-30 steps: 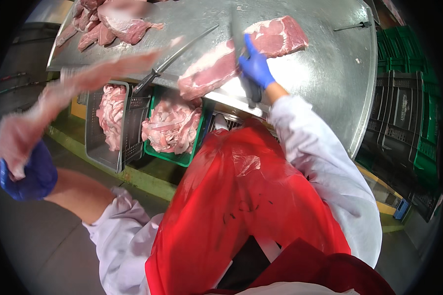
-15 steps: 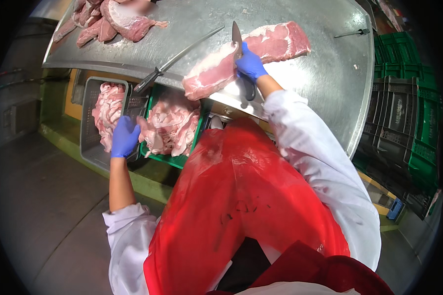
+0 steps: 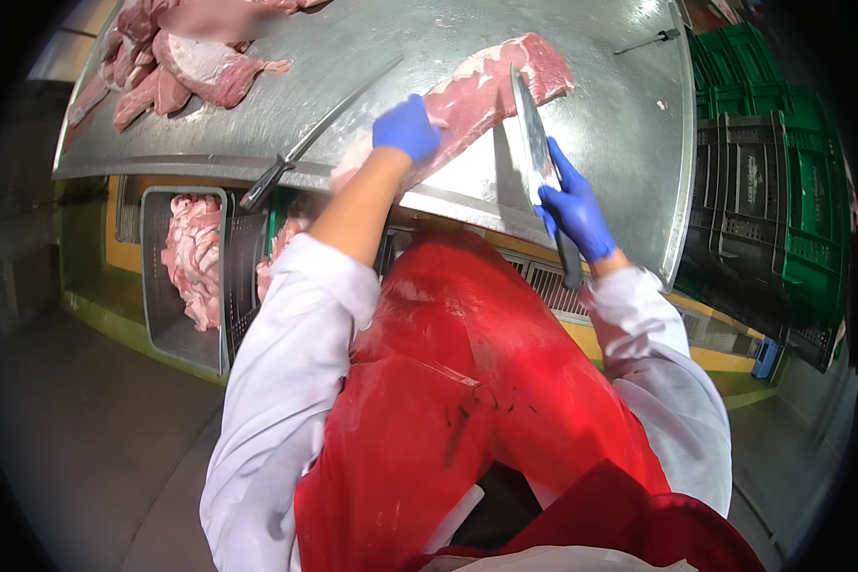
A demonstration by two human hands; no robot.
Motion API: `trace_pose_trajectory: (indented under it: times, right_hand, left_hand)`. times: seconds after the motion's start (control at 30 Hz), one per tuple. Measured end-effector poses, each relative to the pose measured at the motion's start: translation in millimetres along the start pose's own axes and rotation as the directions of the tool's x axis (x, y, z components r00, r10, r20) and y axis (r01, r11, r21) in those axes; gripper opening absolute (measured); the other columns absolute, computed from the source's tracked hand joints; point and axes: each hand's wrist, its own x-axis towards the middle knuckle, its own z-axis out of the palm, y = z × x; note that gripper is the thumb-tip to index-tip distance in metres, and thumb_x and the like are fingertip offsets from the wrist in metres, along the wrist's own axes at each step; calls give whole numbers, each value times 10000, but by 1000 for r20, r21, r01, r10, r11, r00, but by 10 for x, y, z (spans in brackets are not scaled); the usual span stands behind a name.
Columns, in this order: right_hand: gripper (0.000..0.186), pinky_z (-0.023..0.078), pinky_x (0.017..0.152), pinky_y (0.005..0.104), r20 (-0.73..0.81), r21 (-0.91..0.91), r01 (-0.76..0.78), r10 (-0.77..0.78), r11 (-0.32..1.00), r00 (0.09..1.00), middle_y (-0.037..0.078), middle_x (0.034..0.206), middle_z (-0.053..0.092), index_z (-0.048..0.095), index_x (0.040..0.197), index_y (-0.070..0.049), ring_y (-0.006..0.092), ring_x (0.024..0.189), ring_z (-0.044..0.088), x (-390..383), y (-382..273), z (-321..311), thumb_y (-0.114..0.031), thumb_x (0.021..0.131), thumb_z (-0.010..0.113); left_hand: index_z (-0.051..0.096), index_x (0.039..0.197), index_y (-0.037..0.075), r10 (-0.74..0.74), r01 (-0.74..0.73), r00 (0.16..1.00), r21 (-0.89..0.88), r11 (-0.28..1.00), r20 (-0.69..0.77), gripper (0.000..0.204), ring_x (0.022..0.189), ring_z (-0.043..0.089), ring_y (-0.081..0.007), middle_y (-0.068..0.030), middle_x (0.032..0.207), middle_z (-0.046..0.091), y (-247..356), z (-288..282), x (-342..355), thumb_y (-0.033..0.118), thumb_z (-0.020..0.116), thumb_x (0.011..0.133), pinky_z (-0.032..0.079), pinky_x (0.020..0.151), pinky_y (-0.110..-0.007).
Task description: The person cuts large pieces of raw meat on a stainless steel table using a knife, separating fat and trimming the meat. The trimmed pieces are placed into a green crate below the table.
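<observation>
A long slab of pale pink meat, like a pork loin (image 3: 491, 95), lies slantwise on the steel table (image 3: 610, 133). My left hand (image 3: 407, 129), in a blue glove, is closed on the loin's upper surface toward its left end; the forearm hides part of that end. My right hand (image 3: 578, 212), also gloved in blue, grips the dark handle of a knife (image 3: 532, 124) just off the table's near edge. Its blade points away from me, the tip at the loin's right end. Left of the loin rests a sharpening steel (image 3: 334, 114), its black handle over the table edge.
Several larger meat cuts (image 3: 200, 71) are piled at the table's far left. Below the edge stand a grey crate (image 3: 153, 276) of meat trimmings and a green crate (image 3: 275, 214), partly behind my left arm. Stacked green and black crates (image 3: 758, 191) stand to the right.
My left hand has gone from the trimmings crates up onto the loin. My right hand has moved right and nearer with the knife, off the loin's middle.
</observation>
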Motion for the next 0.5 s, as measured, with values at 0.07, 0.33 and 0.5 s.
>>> trace_pose_trajectory:
  times: [0.07,0.33,0.5]
  right_hand:
    - [797,455,445,260,-56,32,22,-20,999,998,79,879,654,211,1597,-162,100,522,557,211,-39,168,45,889,513]
    - [821,509,476,317,35,70,53,-55,996,998,101,755,627,102,1604,-161,165,542,590,1322,51,1272,-9,913,519]
    - [696,555,638,376,178,-474,175,-101,863,979,203,801,683,138,1587,-95,285,668,701,1121,341,1463,-155,966,448]
  left_hand:
    - [708,1097,56,-52,47,996,59,997,78,373,994,670,-391,-246,1058,694,-93,185,324,322,664,839,522,865,-437]
    - [726,1020,-15,-91,113,969,-86,990,231,461,969,687,-393,-258,1024,694,-626,187,546,406,623,862,530,848,-434]
    - [747,903,-11,-129,159,962,-113,981,239,424,906,701,-375,-240,935,706,-316,-33,362,376,584,842,540,797,-428]
